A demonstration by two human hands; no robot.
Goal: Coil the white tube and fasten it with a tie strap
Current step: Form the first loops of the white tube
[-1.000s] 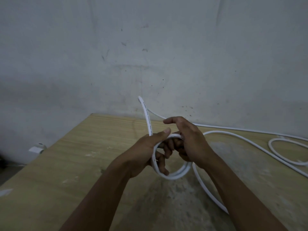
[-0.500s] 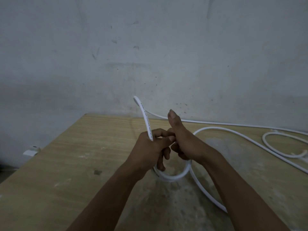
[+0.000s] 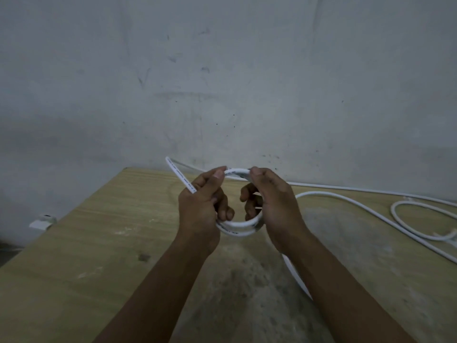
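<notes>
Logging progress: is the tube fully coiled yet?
No. Both hands hold a small coil; much tube lies loose on the table.

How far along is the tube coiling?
Early. Done: a small coil of about two turns of the white tube. In hand: left hand and right hand both grip that coil above the table. Left: most of the tube lies loose to the right; no tie strap visible.

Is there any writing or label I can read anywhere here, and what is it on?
Small dark print runs along the white tube, on its free end above the left hand and on the loop's lower arc: too small and blurred to read.
No writing shows on the wooden table, the wall or the right hand.
</notes>
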